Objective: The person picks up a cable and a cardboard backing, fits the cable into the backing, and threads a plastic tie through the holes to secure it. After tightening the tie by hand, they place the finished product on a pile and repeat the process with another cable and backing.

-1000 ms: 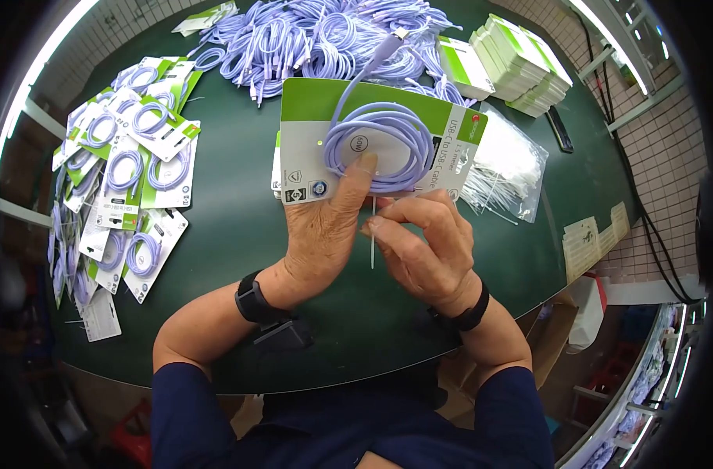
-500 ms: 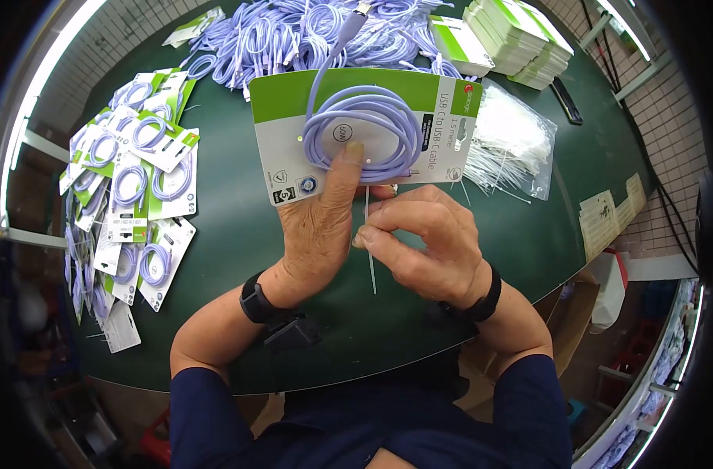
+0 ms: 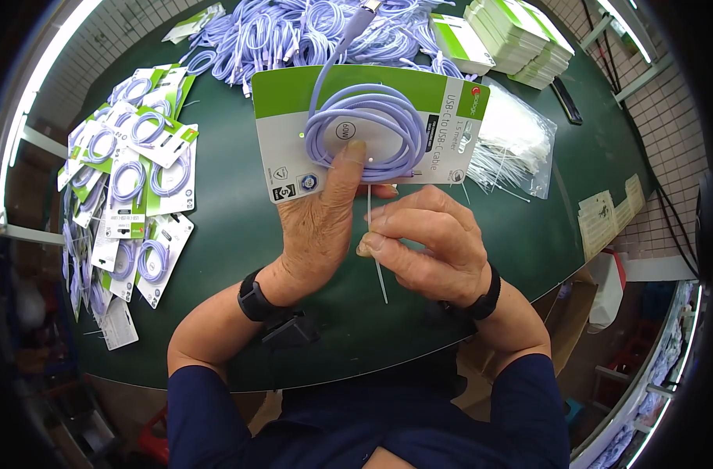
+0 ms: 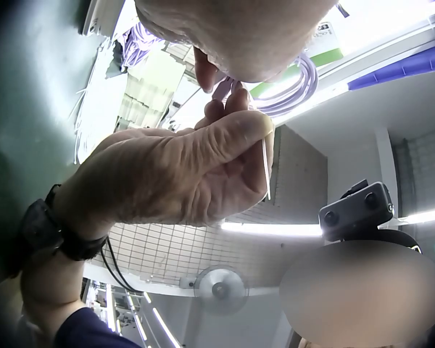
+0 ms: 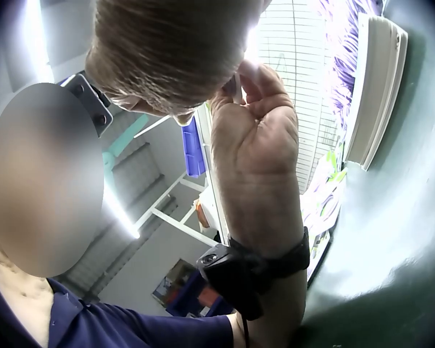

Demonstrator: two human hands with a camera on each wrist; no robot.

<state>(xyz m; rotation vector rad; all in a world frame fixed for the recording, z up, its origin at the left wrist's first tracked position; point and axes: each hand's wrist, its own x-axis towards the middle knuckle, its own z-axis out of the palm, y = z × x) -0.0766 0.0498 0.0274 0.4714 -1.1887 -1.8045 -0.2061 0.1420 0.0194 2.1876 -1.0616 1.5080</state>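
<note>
In the head view my left hand [image 3: 317,230] grips a green and white card [image 3: 274,152] from its lower edge, printed "USB-C to USB-C cable". The thumb presses inside a coil of lilac USB-C cable [image 3: 407,121] lying against the card's face, one connector end [image 3: 360,22] sticking up past the top. Just right of that thumb, my right hand [image 3: 434,246] pinches a thin white cable tie [image 3: 382,283] between thumb and forefinger. The tie runs down from the card's lower edge, and its tail pokes out below the fingers. Left fingertips behind the card are mostly hidden.
Loose lilac cables [image 3: 270,47] are heaped at the back. Stacked cards [image 3: 520,47] stand back right, near a plastic bag of white ties [image 3: 512,148] and a black object [image 3: 567,102]. Finished-looking carded cables [image 3: 130,184] pile up on the left.
The right hand has moved a little down along the tie, and more of its tail shows below the fingers. The card has shifted slightly left and up in the head view, still in the left hand.
</note>
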